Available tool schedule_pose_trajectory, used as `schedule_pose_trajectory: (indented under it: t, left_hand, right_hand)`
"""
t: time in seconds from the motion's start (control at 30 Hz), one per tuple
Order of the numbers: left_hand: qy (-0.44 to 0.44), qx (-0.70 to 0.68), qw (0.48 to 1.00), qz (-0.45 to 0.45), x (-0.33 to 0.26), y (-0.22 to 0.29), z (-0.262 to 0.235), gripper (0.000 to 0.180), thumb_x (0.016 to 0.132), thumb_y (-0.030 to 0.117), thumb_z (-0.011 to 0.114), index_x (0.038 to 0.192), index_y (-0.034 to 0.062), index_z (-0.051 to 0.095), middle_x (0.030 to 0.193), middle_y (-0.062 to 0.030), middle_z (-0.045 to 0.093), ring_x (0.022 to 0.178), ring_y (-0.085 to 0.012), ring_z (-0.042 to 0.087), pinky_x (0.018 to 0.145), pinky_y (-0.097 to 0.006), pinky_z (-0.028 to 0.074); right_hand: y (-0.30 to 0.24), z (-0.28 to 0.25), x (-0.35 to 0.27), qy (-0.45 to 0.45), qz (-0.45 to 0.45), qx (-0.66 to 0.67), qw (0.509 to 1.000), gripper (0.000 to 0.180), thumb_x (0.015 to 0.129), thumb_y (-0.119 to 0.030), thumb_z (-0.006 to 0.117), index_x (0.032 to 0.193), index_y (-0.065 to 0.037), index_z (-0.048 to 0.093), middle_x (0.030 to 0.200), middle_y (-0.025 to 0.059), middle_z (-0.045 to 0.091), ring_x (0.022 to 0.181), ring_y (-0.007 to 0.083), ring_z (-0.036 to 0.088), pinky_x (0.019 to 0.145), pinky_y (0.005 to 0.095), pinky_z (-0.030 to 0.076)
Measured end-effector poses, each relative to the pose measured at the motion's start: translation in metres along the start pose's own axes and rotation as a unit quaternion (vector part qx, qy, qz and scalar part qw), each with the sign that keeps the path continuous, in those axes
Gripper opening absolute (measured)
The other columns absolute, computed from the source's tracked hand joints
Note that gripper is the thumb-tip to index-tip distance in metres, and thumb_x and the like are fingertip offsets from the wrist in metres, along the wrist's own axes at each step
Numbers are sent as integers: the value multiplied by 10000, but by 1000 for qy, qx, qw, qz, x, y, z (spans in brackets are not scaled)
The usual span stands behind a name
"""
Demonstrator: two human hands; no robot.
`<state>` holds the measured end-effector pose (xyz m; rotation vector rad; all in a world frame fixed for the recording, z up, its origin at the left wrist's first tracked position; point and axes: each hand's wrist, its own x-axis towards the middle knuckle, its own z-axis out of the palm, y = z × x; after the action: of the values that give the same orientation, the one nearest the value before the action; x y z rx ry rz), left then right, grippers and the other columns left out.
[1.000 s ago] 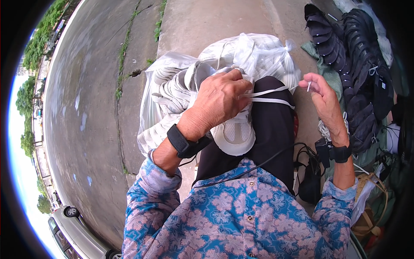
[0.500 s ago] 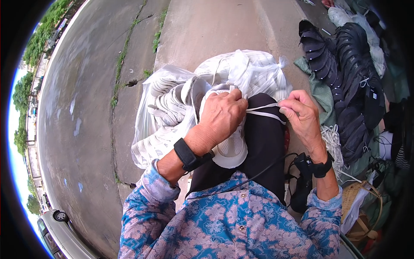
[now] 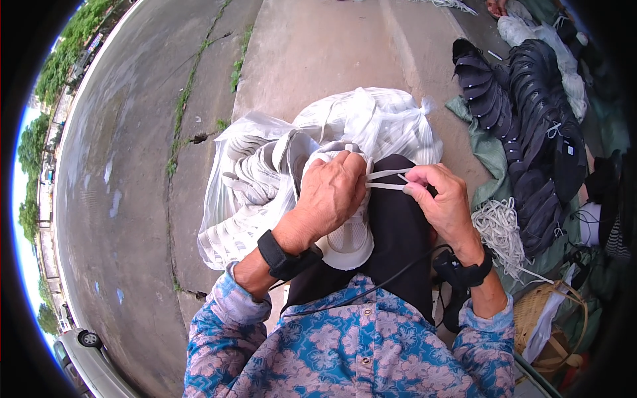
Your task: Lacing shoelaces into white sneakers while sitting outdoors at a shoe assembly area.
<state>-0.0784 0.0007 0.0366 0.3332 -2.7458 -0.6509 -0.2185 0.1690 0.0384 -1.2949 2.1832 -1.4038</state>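
Right on the lap sits the white shoe (image 3: 348,244), toe pointing to the near side. Over its upper curls the left hand (image 3: 334,191), fingertips tucked from sight, so whether they pinch anything I cannot tell. Apart from it, to the right, the right hand (image 3: 439,199) nips the white lace (image 3: 386,186) between thumb and fingers, two strands spanning the gap above the dark trousers (image 3: 399,232)! Just beyond the shoe bulges a knotted plastic bag (image 3: 398,123); off to the right lie a tangle of white cords (image 3: 502,235), rows of black shoe pieces (image 3: 545,106) and, nearer, a woven basket (image 3: 529,317).
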Motion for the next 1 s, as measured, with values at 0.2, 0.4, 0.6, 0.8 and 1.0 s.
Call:
schedule_pose_trajectory:
  t: [0.2,0.4,0.6,0.8,1.0]
  left_hand:
    - [30,-347,932,-99,-11,-8,-5,83,912,32,558,912,35,475,746,-72,520,668,-157,540,649,-282,454]
    - [80,-524,832,-164,-21,1,-18,72,977,80,514,987,29,465,881,17,486,794,-52,471,717,-214,437]
    - [83,-534,826,-158,-25,16,-17,59,973,46,516,996,31,464,879,21,467,773,-44,439,708,-202,420]
    - [46,-463,878,-114,-40,32,-6,71,932,0,558,947,33,497,798,-2,478,695,-66,432,613,-220,404]
    - [74,-343,935,-53,-32,31,-13,107,862,-25,589,947,30,552,866,-108,560,720,-251,576,659,-319,484]
  right_hand:
    - [4,34,3,-53,-142,-73,986,75,776,-74,699,797,-52,631,760,74,599,759,252,563,704,380,437]
    - [0,46,19,-83,-160,-155,971,96,788,-107,693,815,-55,617,775,64,578,787,253,549,728,385,415]
    - [-5,50,22,-95,-177,-172,964,136,765,-75,676,763,-47,543,745,84,541,756,288,534,690,397,410]
    - [-11,61,23,-120,-180,-213,953,172,717,-112,684,729,-55,523,748,97,568,767,282,558,679,392,415]
    - [-6,62,22,-125,-159,-169,965,184,706,-107,691,735,-44,521,762,106,574,778,292,561,694,400,431]
